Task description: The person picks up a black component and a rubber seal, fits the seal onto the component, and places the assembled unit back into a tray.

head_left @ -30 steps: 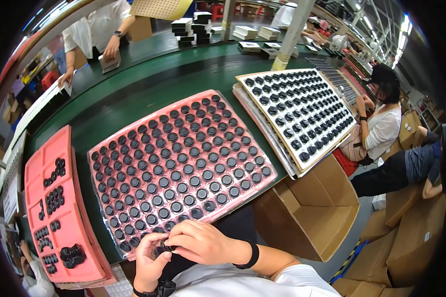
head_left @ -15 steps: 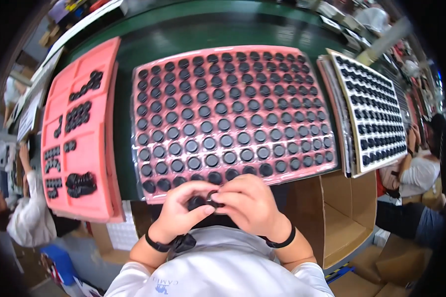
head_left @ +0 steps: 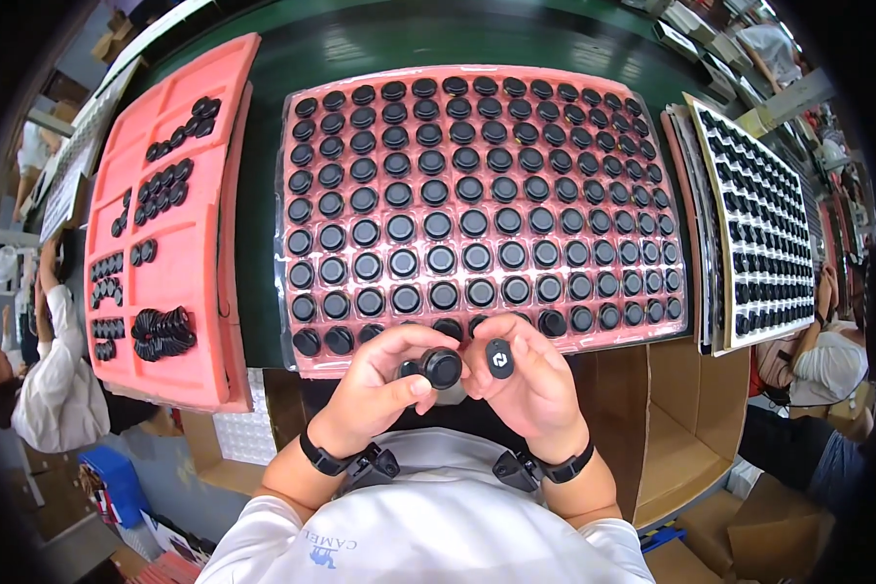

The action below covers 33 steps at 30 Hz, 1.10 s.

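Observation:
My left hand (head_left: 380, 387) grips a round black cap-like part (head_left: 443, 369) by its side, flat face up. Another dark piece shows partly behind that part, between thumb and fingers; its kind is unclear. In my right hand (head_left: 540, 389), thumb and fingers pinch a small black oval piece (head_left: 499, 362) bearing a white mark. The two pieces are apart, a short way from each other. Both hands are over the near edge of a pink tray with clear plastic (head_left: 316, 373), which holds rows of similar round black parts (head_left: 437, 225).
A compartmented pink foam tray (head_left: 190, 268) with groups of black pieces stands on the left. A white tray (head_left: 806, 318) of black parts is on the right. Under them runs a green bench (head_left: 261, 195). An open cardboard box (head_left: 691, 433) sits lower right. Other people are at both sides.
My hands, earlier together around the dark parts, have drawn apart. The round part now faces up in the left hand, and the oval piece shows in the right. The view has shifted slightly.

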### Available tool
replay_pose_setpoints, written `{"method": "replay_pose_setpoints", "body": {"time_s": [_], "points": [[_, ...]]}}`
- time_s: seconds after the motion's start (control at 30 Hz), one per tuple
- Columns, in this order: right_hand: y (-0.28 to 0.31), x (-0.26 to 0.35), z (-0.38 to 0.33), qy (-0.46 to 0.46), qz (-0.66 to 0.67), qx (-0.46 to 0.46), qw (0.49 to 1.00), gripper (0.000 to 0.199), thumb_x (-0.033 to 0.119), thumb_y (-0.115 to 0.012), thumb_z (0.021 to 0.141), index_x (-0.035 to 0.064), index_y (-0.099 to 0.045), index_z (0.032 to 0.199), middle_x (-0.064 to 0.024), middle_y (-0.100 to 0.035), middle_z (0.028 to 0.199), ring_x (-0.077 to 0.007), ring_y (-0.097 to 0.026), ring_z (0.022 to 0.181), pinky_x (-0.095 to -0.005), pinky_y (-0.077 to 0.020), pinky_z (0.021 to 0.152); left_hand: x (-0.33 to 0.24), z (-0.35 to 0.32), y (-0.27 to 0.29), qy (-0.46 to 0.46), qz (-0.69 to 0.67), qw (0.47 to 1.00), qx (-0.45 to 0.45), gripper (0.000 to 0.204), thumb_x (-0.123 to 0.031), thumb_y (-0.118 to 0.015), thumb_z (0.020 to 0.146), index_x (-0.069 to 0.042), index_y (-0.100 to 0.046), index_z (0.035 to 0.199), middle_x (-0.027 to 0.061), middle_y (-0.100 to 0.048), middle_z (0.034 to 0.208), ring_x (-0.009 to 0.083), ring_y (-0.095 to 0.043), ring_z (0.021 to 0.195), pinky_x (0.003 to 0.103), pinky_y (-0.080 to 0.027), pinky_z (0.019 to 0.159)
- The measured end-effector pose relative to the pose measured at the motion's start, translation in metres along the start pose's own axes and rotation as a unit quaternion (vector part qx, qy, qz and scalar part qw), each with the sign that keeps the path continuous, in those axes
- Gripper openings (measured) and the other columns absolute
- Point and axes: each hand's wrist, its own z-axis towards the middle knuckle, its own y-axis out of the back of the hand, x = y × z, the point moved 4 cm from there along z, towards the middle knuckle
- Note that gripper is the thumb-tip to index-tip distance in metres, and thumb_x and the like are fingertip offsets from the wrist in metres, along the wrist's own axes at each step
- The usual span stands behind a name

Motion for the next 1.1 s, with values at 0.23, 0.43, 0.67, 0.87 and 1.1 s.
{"method": "replay_pose_setpoints", "body": {"time_s": [0.23,0.43,0.67,0.87,1.1], "points": [[-0.006,0.009,-0.007,0.166,-0.235,-0.071,0.955,0.031,0.026,-0.049,0.096,-0.0015,-0.052,0.109,-0.0073,-0.053,0.082,-0.0146,-0.049,0.071,-0.0266,-0.0396,0.066,-0.011,-0.003,-0.007,-0.196,0.266,0.943,-0.026,0.043,-0.007,-0.071,0.078,0.0,-0.052,0.115,0.0095,-0.058,0.103,0.0133,-0.056,0.082,0.025,-0.047,0.071],[-0.017,0.016,-0.009,0.265,-0.477,0.021,0.838,0.028,0.023,-0.052,0.094,-0.0015,-0.053,0.108,-0.0055,-0.053,0.083,-0.0125,-0.046,0.068,-0.0252,-0.0379,0.065,-0.021,-0.007,-0.016,-0.273,0.374,0.886,-0.008,0.042,-0.003,-0.072,0.073,0.001,-0.055,0.111,0.0118,-0.058,0.103,0.0152,-0.056,0.083,0.026,-0.047,0.071],[-0.028,0.011,-0.005,0.297,-0.522,0.022,0.8,0.017,0.011,-0.058,0.089,0.0001,-0.057,0.102,-0.0049,-0.055,0.08,-0.012,-0.048,0.064,-0.0244,-0.0399,0.061,-0.026,-0.008,-0.026,-0.297,0.435,0.85,0.001,0.042,-0.004,-0.074,0.072,0.001,-0.056,0.109,0.014,-0.059,0.101,0.0175,-0.056,0.081,0.027,-0.047,0.069],[-0.022,0.005,-0.002,0.236,-0.365,0.013,0.901,0.018,0.011,-0.056,0.089,0.0009,-0.054,0.104,-0.0049,-0.054,0.085,-0.0097,-0.048,0.064,-0.0238,-0.0392,0.058,-0.025,-0.011,-0.022,-0.271,0.39,0.88,-0.004,0.042,-0.005,-0.075,0.072,0.001,-0.057,0.109,0.0153,-0.06,0.101,0.0195,-0.057,0.082,0.028,-0.048,0.068],[-0.021,0.006,-0.002,0.213,-0.315,0.025,0.924,0.015,0.01,-0.052,0.091,0.0014,-0.053,0.103,-0.0046,-0.055,0.086,-0.0089,-0.047,0.063,-0.0235,-0.0395,0.057,-0.025,-0.011,-0.022,-0.276,0.403,0.873,-0.002,0.041,-0.004,-0.074,0.072,0.002,-0.057,0.109,0.0166,-0.06,0.102,0.0202,-0.058,0.082,0.028,-0.048,0.067]]}}
